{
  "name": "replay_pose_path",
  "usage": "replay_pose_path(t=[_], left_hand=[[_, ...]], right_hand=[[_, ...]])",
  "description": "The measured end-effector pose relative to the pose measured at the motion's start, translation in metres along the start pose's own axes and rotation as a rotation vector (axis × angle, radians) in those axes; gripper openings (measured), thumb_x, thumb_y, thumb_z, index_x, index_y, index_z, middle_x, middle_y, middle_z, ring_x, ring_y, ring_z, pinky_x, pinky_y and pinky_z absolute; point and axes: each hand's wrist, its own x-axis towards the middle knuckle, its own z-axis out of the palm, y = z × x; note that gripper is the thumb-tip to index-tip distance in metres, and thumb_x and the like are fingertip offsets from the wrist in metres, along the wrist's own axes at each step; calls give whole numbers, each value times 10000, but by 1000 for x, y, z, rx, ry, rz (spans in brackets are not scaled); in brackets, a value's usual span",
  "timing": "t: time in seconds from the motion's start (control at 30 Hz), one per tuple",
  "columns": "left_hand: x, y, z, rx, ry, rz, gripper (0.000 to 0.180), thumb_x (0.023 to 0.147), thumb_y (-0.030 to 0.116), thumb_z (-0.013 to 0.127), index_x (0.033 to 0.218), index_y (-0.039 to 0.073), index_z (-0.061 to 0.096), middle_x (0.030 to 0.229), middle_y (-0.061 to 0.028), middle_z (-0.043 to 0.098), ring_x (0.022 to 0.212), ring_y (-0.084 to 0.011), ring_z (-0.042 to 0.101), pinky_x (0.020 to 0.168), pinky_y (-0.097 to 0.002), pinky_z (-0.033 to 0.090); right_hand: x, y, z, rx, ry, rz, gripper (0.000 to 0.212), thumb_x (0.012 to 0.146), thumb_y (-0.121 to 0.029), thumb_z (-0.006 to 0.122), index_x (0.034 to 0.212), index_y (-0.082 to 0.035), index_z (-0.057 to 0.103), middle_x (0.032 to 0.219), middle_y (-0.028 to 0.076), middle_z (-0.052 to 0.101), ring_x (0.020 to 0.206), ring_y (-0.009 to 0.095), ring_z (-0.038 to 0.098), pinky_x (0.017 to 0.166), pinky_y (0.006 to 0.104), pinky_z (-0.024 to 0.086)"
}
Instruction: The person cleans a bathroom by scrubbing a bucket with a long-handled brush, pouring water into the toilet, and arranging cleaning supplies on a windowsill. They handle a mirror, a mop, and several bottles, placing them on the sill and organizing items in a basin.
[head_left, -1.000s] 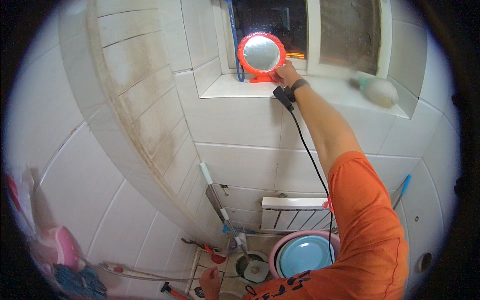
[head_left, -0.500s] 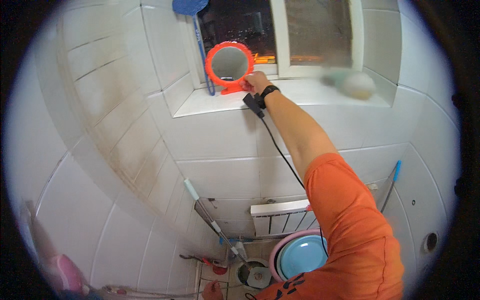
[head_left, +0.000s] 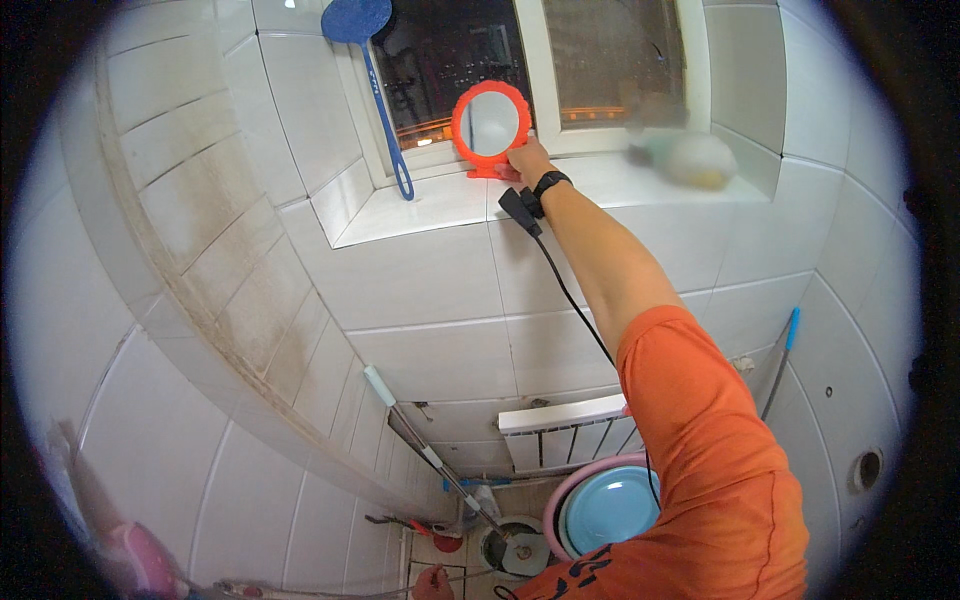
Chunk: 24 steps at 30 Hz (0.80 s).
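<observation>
A round table mirror (head_left: 493, 123) with a scalloped orange-red frame and base stands on the white window sill (head_left: 430, 212). My right hand (head_left: 527, 160) grips its lower right side, fingers closed and partly hidden. Round that wrist is a black band with a black plug-like piece (head_left: 520, 212), whose cable runs down along my arm. Left of the mirror, a blue fly swatter (head_left: 380, 110) leans upright against the window frame. Down at the lower edge, my left hand (head_left: 432, 583) is small and looks closed; whatever it may hold cannot be made out.
A blurred whitish object (head_left: 697, 160) sits on the sill's right part. Below are a white radiator (head_left: 560, 418), a blue basin (head_left: 612, 506) inside a pink one, and a mop (head_left: 432, 455) leaning beside a bucket. Another blue-handled pole (head_left: 783, 360) leans at right.
My right hand has moved the mirror rightward along the sill, so it now stands apart from the fly swatter. The mirror's face has turned somewhat. The whole view has shifted slightly.
</observation>
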Motion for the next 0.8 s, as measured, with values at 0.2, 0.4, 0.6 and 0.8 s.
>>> replay_pose_path(t=[0.2,0.4,0.6,0.8], left_hand=[[-4,25,-9,50,-1,27,274,934,259,548,1101,73,657,984,-171,660,918,-354,614,780,-417,492],[-6,21,-3,6,39,29,275,949,265,529,1102,72,651,974,-183,655,889,-367,613,758,-434,491],[-3,25,-8,12,-15,-8,274,954,252,519,1094,56,650,976,-191,651,900,-368,610,761,-434,491],[4,44,-12,-17,-15,-74,240,917,200,549,1065,49,662,972,-203,655,866,-331,636,768,-406,493]], right_hand=[[-8,-3,-11,19,-250,-69,329,894,-47,546,1211,-71,463,935,114,643,652,191,670,513,325,559],[-27,-11,-18,41,-397,-19,352,922,-39,513,1253,-75,398,961,117,634,742,187,686,590,316,586],[-67,-26,-26,7,-479,-24,341,968,-99,496,1295,-87,402,1013,102,625,824,168,672,717,289,577],[-82,-24,-40,58,-569,-27,373,972,-122,492,1336,-105,413,1027,105,617,838,167,659,744,280,555]])
